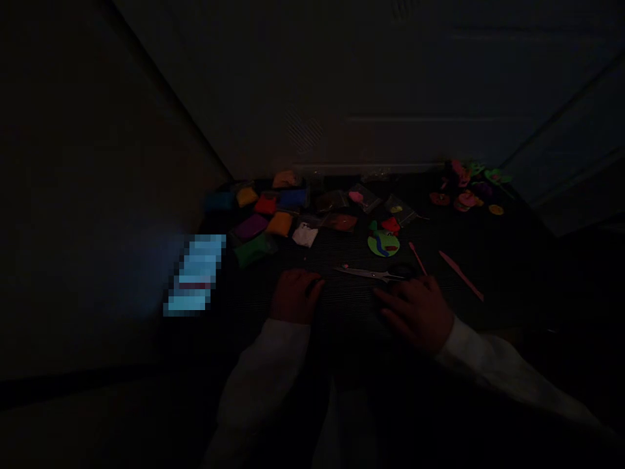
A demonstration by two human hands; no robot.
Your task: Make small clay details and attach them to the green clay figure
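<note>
The scene is very dark. My left hand [295, 296] rests palm down on the dark table, its fingers curled under; whatever they may hold is hidden. My right hand [417, 311] lies with fingers spread and holds nothing that I can see. Just beyond its fingers is a pair of scissors [364, 273], blades pointing left and dark handles partly behind the hand. A round green piece [383, 243] with blue, red and brown parts lies behind the scissors. Right of it are a thin pink stick tool [418, 258] and a pink knife-shaped tool [461, 275].
Several coloured packets, among them a green packet [252, 250], a purple packet [250, 227] and a white packet [305, 234], lie back left. A lit, blurred screen [198, 273] stands at the left. Small colourful figures, including a pink cupcake-like one [466, 200], sit back right before the wall.
</note>
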